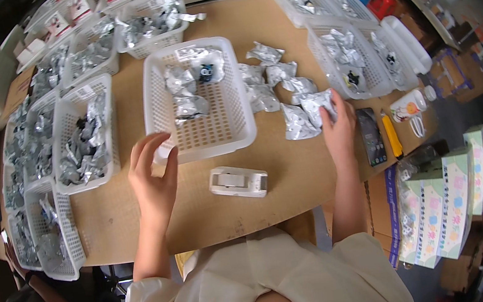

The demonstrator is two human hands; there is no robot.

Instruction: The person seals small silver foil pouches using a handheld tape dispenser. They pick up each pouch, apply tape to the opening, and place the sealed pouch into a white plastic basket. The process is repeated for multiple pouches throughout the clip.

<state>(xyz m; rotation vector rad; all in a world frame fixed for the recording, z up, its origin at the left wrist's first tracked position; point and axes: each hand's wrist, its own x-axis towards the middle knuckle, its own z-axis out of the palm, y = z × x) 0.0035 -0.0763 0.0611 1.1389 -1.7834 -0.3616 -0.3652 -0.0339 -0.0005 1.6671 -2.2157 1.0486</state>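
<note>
My left hand (pixel 152 177) is open, fingers curved and apart, beside the near left corner of a white perforated basket (pixel 147 102). Inside that basket lie several silver foil packets (pixel 188 106) and a dark blue small item (pixel 205 72) on foil. My right hand (pixel 338 124) grips a foil packet (pixel 313 103) at the front of a loose group of foil packets (pixel 271 75) right of the basket. A small white hand-held device (pixel 238 182) lies between my hands.
Baskets of foil packets (pixel 80 137) line the left, back and right (pixel 336 74). A phone (pixel 371 134), yellow cutter (pixel 391 133) and white cylinder (pixel 406 105) lie at the right. Patterned cartons (pixel 440 202) stand off the right edge. Someone's hand (pixel 13 254) shows at lower left.
</note>
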